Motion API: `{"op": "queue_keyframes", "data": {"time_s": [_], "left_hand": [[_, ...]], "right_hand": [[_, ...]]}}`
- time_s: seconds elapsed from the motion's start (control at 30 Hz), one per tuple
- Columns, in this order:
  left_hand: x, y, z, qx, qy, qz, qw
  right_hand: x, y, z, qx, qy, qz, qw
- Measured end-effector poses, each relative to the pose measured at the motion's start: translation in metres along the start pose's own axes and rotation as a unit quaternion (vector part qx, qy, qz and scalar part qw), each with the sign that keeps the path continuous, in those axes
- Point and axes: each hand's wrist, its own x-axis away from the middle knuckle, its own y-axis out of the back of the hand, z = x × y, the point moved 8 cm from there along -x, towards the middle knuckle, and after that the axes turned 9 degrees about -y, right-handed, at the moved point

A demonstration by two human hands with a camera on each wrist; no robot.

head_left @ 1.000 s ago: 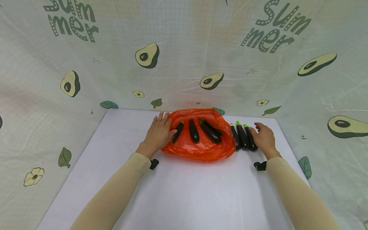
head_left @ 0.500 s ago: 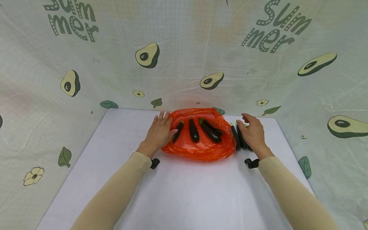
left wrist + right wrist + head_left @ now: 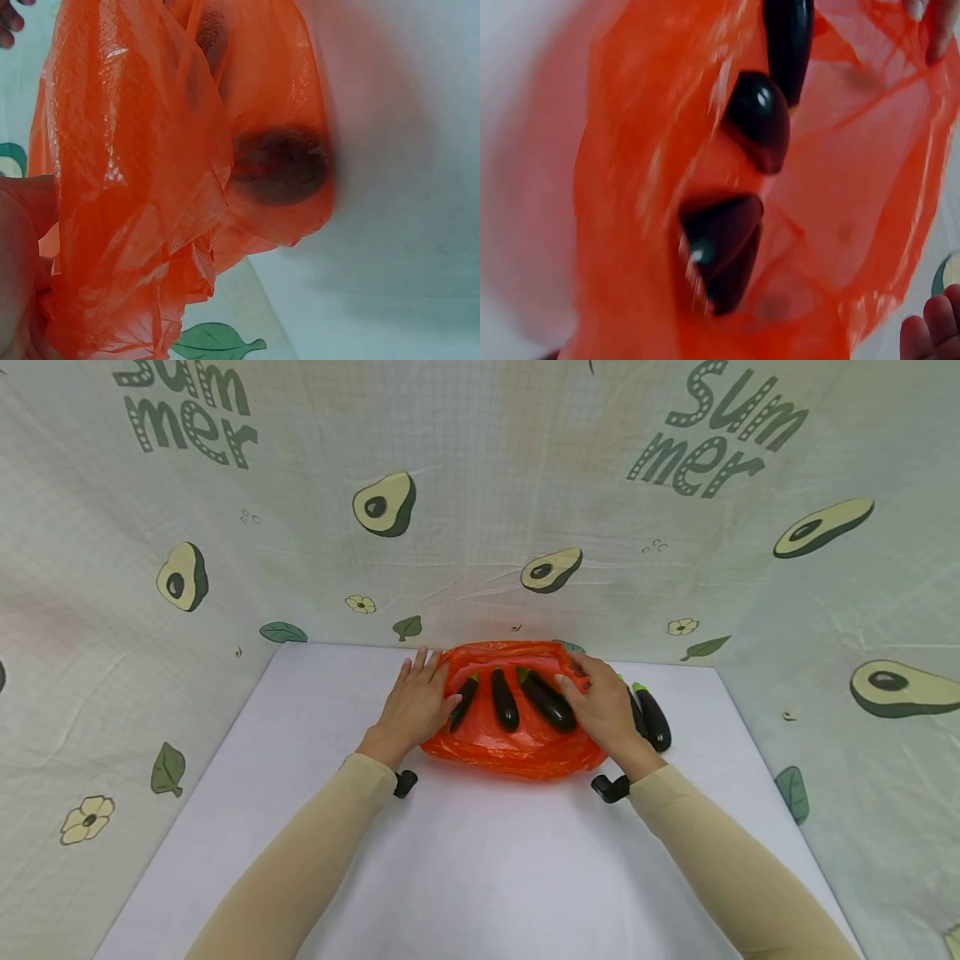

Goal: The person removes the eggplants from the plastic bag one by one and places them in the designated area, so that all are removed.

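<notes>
An orange plastic bag [image 3: 502,760] lies mouth-up on the white table with several small dark eggplants [image 3: 506,700] inside. My left hand [image 3: 415,703] rests on the bag's left side, fingers straight and thumb over the rim. In the left wrist view an eggplant [image 3: 285,165] shows through the film. At the bag's right rim is my right hand [image 3: 606,708], fingers relaxed and thumb over the opening. In the right wrist view its fingertips [image 3: 941,322] lie outside the bag. Two eggplants [image 3: 654,718] show beside this hand on the right, one partly covered by it.
The white table [image 3: 480,860] runs up to a light cloth backdrop [image 3: 465,435] with avocado, leaf and "summer" prints, which also hangs at both sides. Small black devices [image 3: 611,788] are worn at both wrists.
My right hand has moved left from the eggplants on the right to the bag's right rim, uncovering the rightmost eggplant. The left hand and the bag have barely moved.
</notes>
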Motion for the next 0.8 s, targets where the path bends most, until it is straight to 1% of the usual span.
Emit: {"op": "queue_keyframes", "data": {"time_s": [0.17, 0.4, 0.63, 0.8], "left_hand": [[-0.001, 0.001, 0.002, 0.0, -0.001, 0.001, 1.0], [-0.002, 0.001, 0.003, 0.007, 0.0, -0.001, 1.0], [-0.004, 0.001, 0.003, 0.009, 0.002, -0.002, 1.0], [-0.004, 0.001, 0.004, 0.015, 0.006, -0.001, 0.9999]], "right_hand": [[-0.002, -0.031, 0.017, 0.005, 0.005, 0.039, 0.9992], [-0.008, -0.075, 0.025, 0.018, 0.004, 0.092, 0.9956], [-0.017, -0.109, 0.016, 0.048, -0.012, 0.105, 0.9932], [-0.021, -0.13, 0.003, 0.052, -0.036, 0.125, 0.9901]]}}
